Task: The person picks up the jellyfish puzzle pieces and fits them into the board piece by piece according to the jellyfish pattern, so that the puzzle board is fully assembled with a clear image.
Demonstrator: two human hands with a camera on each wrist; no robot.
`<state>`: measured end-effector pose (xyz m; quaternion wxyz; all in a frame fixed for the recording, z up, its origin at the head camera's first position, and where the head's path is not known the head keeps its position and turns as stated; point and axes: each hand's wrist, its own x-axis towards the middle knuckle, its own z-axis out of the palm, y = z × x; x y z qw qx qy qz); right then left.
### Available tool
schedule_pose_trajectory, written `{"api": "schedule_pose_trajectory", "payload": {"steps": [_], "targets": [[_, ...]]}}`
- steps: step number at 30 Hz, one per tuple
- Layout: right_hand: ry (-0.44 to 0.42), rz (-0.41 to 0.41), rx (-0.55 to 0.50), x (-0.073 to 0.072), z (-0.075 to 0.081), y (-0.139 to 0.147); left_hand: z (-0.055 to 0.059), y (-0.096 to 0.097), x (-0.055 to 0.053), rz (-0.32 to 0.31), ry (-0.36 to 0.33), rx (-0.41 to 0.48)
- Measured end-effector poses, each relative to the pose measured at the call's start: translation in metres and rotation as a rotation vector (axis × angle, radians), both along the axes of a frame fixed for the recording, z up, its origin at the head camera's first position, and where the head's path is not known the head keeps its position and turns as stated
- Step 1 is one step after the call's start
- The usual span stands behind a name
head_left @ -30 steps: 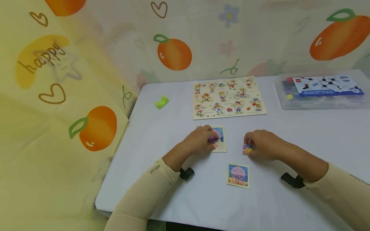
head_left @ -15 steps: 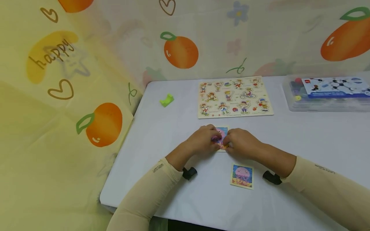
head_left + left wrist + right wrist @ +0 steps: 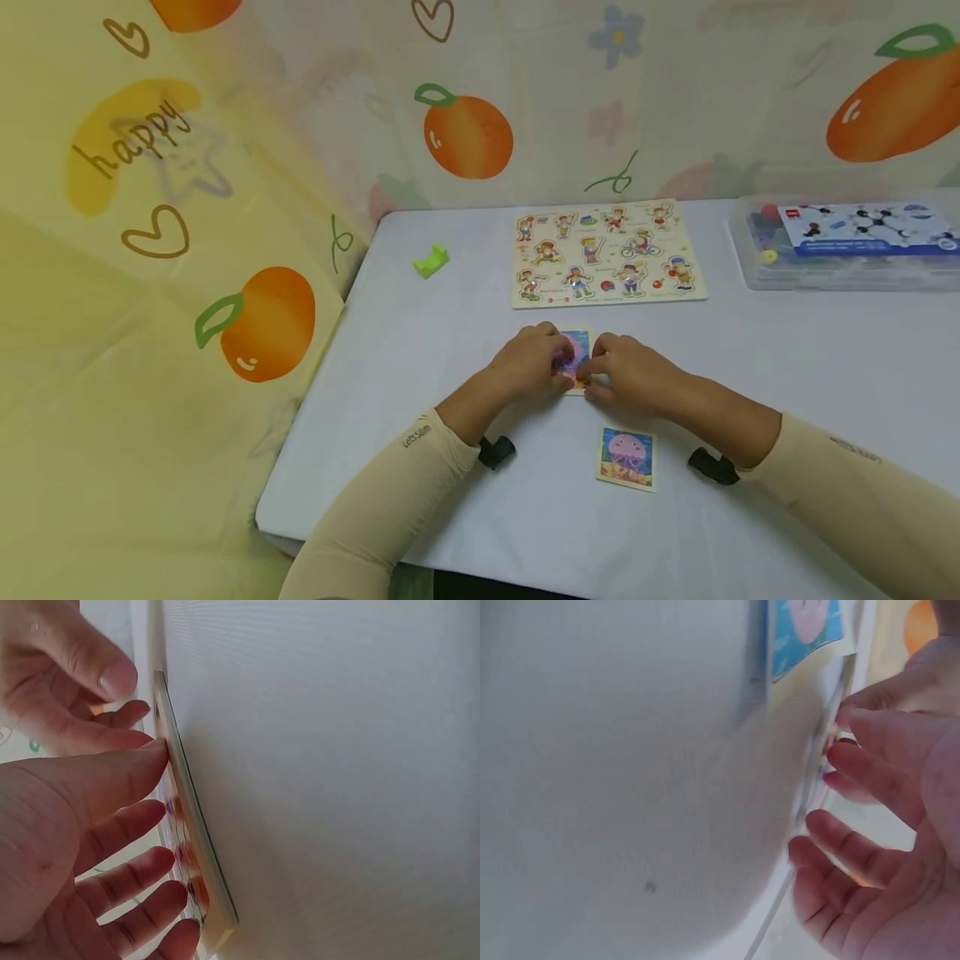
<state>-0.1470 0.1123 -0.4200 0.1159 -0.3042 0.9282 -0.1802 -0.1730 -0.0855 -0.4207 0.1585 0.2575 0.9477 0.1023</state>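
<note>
A small jellyfish jigsaw puzzle (image 3: 577,340) lies in its pale tray on the table, partly covered by both hands. My left hand (image 3: 528,362) rests its fingertips on the puzzle's left side. In the left wrist view its fingers are spread, with the thumb at the tray's edge (image 3: 196,817). My right hand (image 3: 633,375) is at the lower right of the puzzle, thumb and index finger about a small orange and dark puzzle piece (image 3: 582,382). Below them lies a finished-looking jellyfish picture card (image 3: 627,458), also in the right wrist view (image 3: 806,630).
Behind the hands lies a wooden board with figure pieces (image 3: 609,254). A clear plastic box with a printed label (image 3: 847,243) stands at the back right. A green plastic piece (image 3: 431,262) is at the back left, near the table's left edge.
My right hand has carried a puzzle piece leftward from the table to the puzzle's lower right; its fingers have since shifted slightly there. My left hand has stayed on the puzzle.
</note>
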Motion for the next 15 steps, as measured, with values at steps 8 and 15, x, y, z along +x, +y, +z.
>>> {"api": "schedule_pose_trajectory", "payload": {"steps": [8,15], "targets": [[0.035,-0.195,0.112,0.003,0.0,0.036,-0.001,-0.024,-0.003,-0.083,-0.013,-0.002],[-0.038,-0.387,0.234,-0.003,0.005,0.074,0.014,-0.059,0.0,0.132,0.038,-0.116]]}}
